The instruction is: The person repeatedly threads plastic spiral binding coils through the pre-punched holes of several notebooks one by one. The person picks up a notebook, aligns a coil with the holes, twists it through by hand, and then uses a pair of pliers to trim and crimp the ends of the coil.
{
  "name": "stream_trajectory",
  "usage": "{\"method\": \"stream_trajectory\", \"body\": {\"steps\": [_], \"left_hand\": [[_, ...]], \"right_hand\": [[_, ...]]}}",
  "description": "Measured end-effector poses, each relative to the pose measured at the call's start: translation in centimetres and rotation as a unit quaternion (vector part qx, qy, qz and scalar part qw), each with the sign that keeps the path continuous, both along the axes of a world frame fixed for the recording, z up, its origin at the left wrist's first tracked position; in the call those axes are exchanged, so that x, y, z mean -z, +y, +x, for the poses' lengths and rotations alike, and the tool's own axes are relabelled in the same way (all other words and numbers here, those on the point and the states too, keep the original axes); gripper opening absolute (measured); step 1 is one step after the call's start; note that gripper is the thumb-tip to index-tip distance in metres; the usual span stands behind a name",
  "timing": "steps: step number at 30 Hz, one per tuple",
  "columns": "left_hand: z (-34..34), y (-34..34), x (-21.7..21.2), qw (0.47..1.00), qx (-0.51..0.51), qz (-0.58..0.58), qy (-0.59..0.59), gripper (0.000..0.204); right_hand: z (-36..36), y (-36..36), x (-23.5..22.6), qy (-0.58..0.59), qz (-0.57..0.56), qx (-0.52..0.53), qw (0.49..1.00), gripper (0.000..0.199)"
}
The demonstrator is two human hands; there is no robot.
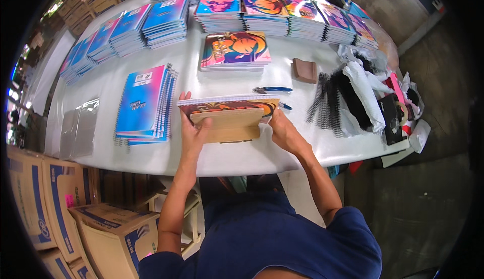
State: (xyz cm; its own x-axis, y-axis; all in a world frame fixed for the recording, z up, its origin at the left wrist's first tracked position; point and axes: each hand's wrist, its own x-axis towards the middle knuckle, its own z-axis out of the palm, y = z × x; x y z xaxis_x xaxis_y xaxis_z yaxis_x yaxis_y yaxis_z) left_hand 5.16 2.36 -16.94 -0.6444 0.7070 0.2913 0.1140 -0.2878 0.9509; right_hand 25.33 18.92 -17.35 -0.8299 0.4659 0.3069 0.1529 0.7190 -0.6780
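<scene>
In the head view, both hands hold a spiral notebook (229, 115) standing on its edge on the white tabletop (101, 87). The left hand (194, 130) grips its left end with closed fingers, and the right hand (283, 132) grips its right end. Just behind the notebook lie blue-handled pliers (272, 90). Left of the notebook lies a stack of blue and pink notebooks (143, 102).

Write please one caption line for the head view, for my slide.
Both hands, left hand and right hand, hold a spiral-bound notebook upright on a white table.
</scene>
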Motion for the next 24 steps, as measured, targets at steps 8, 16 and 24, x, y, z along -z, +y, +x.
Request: {"method": "stream_trajectory", "body": {"steps": [8,16,24], "left_hand": [[-2.9,-1.8,0.1,0.999,-0.038,0.024,0.012,0.102],[-1.7,-2.7,-3.0,0.994,-0.083,0.014,0.067,0.076],[0.5,-3.2,-5.9,0.989,-0.116,-0.001,0.09,0.07]], "right_hand": [[3.2,15.5,-2.5,-0.153,0.235,0.4,0.872,0.016],[4.8,21.0,0.6,-0.323,0.201,0.337,0.861,0.028],[4.1,20.0,-2.3,-0.284,0.162,0.388,0.861,0.024]]}}
